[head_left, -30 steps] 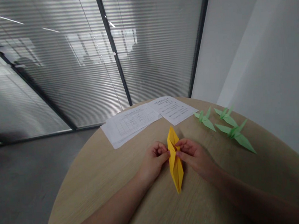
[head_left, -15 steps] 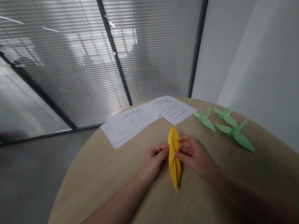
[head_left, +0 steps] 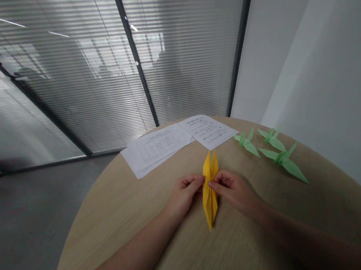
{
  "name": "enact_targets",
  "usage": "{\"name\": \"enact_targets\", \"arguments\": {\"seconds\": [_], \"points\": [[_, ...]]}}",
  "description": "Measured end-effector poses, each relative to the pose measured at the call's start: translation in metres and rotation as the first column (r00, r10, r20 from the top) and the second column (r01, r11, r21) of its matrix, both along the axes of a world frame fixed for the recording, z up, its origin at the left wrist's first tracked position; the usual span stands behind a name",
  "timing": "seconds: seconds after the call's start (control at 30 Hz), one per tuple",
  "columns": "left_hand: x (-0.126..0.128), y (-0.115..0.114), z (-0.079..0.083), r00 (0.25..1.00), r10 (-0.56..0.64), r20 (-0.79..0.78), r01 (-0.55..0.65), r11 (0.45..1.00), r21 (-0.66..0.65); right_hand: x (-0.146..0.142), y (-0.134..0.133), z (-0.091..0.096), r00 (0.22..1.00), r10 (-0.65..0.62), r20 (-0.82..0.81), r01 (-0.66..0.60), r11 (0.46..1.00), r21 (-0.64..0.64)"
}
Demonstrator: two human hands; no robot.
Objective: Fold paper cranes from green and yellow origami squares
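Observation:
Between my two hands is a long, pointed piece of folded yellow origami paper, its tips toward the far and near sides of the table. My left hand pinches its left edge at the middle, thumb on top. From the right, my right hand grips the same piece, with the thumb pressed on the central fold and the fingers curled at its edge. At the far end two points stand apart with a gap between them. Some fingertips are hidden behind the paper.
Three green origami cranes lie on the right of the round wooden table. Printed sheets and another printed page lie at the far edge. Beyond stand a glass partition with blinds and a white wall.
The two far points of the yellow paper have spread apart. My right fingers have closed in on its edge, and the near tip has shifted slightly left.

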State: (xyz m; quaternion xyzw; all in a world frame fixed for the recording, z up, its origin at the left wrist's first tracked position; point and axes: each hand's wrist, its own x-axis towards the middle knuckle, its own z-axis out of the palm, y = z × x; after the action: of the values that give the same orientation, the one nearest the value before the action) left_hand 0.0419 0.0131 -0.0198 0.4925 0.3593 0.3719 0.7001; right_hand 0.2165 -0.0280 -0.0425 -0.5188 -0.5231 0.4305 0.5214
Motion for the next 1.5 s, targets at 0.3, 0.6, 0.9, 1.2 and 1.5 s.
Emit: {"name": "enact_targets", "arguments": {"seconds": [0.3,0.6,0.9,1.2,1.5], "points": [[0.001,0.002,-0.007,1.000,0.014,0.000,-0.014,1.000,0.002,0.003,-0.003,0.010,0.996,0.084,0.037,-0.084,0.996,-0.021],[0.004,0.001,-0.003,0.994,0.076,-0.080,-0.063,0.986,0.151,0.000,0.001,0.000,0.994,0.070,-0.084,-0.072,0.997,-0.027],[0.003,0.002,-0.002,0.996,0.087,0.016,-0.088,0.992,0.091,0.006,0.010,-0.006,0.983,-0.016,-0.185,0.003,0.998,-0.066],[0.003,0.005,-0.005,0.999,0.041,-0.006,-0.040,0.995,0.088,0.006,0.006,0.006,0.977,0.119,-0.176,-0.135,0.987,-0.085],[0.004,0.015,-0.010,0.998,0.044,-0.041,-0.036,0.981,0.191,0.007,0.016,-0.006,0.980,0.025,-0.196,-0.030,0.999,-0.021]]}}
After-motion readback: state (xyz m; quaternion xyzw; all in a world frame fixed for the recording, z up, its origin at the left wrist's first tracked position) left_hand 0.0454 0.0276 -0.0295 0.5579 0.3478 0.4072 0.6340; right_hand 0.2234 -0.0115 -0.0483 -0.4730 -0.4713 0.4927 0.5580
